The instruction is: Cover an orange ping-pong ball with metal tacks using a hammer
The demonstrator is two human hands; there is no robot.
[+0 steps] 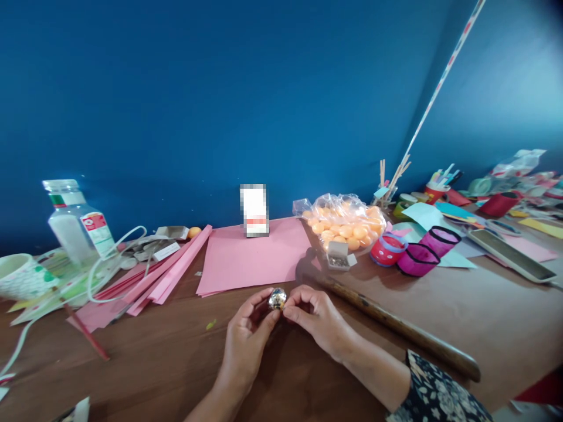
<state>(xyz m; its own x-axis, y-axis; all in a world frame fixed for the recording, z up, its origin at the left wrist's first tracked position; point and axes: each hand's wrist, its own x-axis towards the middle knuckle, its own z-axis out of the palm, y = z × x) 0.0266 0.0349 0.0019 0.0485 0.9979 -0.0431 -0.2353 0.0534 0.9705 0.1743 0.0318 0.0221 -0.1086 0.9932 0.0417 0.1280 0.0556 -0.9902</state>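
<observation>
A small shiny silver ball [277, 299] is between my two hands, just above the brown table. My left hand [248, 334] grips it from the left, thumb below and fingers curled behind. From the right, my right hand [319, 319] has thumb and forefinger pinched together at the ball's edge. Whether those fingertips hold the ball itself or some tiny part on it, I cannot tell. Beyond my hands lies a stack of pink paper sheets [255, 264]. A long wooden handle [396, 322] with a dark end lies on the table to the right of my right hand.
On the left are folded pink strips [171, 272], a clear bottle [73, 225] and a patterned cup [26, 278]. Orange balls in a plastic bag [347, 225], a small open box [338, 256], a red cup [387, 249] and purple tubes [417, 259] stand on the right.
</observation>
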